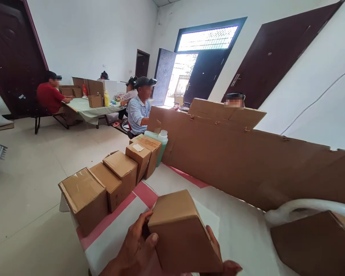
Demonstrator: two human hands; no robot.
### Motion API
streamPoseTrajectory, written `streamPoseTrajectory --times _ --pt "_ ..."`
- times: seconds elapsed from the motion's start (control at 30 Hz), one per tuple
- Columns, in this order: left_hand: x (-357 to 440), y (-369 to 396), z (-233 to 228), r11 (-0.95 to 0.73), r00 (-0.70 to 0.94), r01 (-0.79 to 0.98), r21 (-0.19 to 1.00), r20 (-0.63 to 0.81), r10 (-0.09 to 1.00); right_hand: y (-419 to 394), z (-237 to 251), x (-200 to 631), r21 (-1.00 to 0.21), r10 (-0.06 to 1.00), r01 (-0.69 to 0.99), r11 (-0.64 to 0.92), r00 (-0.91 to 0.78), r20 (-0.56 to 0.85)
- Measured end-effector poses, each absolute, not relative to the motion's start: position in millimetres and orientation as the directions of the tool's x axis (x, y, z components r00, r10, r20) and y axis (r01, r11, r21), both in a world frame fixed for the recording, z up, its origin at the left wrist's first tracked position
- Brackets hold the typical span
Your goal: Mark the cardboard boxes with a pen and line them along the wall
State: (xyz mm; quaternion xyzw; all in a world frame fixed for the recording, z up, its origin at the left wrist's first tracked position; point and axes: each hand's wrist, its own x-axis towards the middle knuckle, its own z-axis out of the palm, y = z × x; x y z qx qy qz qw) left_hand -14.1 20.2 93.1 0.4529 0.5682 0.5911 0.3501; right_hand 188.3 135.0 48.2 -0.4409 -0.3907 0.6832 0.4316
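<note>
Left hand (136,247) and right hand (222,260) both grasping a small cardboard box (181,230) above the counter (241,230); sealed boxes (112,182) lined up at ten o'clock.

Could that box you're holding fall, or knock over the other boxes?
Maybe. The small cardboard box is held up off the table by the left hand and right hand, gripped only near its lower edges, so it might slip. The row of sealed boxes sits along the table's left edge; the nearest one seems to overhang the corner, so a nudge could send it to the floor. The green bottle behind them could also tip.
</note>
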Motion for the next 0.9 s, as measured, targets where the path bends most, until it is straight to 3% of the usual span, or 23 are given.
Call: streamPoseTrajectory --times 0.1,0.27,0.57,0.77,0.9 --pt "-23 26 102 -0.090 -0.483 0.049 0.995 0.103 0.869 158 59 154 -0.883 0.903 -0.258 -0.393 -0.292 -0.317" --pt "-43 34 96 -0.057 -0.640 -0.021 0.998 0.031 0.768 202 90 93 -0.896 0.809 -0.083 -0.436 -0.473 -0.350" --pt "-44 39 74 0.117 -0.718 0.168 0.979 0.040 0.695 199 90 32 -0.918 0.825 -0.109 -0.382 -0.487 -0.285" --pt "-3 18 42 0.204 -0.652 0.154 0.967 -0.055 0.756 167 76 85 -0.930 0.912 -0.237 -0.282 -0.366 -0.184" --pt "26 22 31 0.176 -0.421 0.163 0.971 -0.093 0.902 166 74 196 -0.999 0.998 -0.035 -0.039 -0.042 -0.038"
